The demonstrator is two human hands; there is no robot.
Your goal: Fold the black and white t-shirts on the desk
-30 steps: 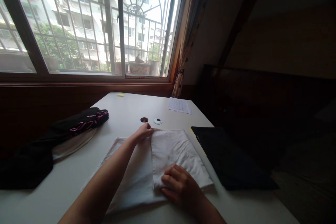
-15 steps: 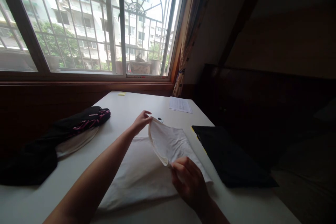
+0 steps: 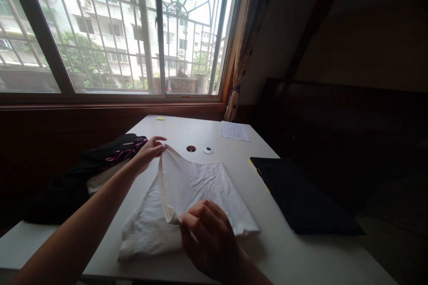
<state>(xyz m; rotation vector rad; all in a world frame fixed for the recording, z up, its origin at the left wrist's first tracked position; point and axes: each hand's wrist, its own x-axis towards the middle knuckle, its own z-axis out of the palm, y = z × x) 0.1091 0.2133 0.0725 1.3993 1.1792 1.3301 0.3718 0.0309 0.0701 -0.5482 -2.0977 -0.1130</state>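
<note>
A white garment (image 3: 207, 182) lies partly folded over itself on the white table (image 3: 287, 254); I cannot tell its exact kind. My left hand (image 3: 151, 153) pinches the far corner of its raised edge, with some fingers stretched out beyond the cloth. Nearer to me, my right hand (image 3: 210, 236) grips the same edge between thumb and fingers. Between the two hands the edge is lifted and sags in a curve over the lower layer. My right hand hides part of the cloth beneath it.
At the left lies a heap of black clothing (image 3: 100, 164) with pink lettering. Folded dark cloth (image 3: 301, 196) with a yellow edge rests at the right. Printed papers (image 3: 235, 131), a yellow note (image 3: 161, 118), a round hole (image 3: 191, 148) and its cover (image 3: 207, 150) are farther back.
Both hands have moved left, drawing the held edge of the white garment across its lower layer. The table hole now shows behind it. My view has shifted slightly.
</note>
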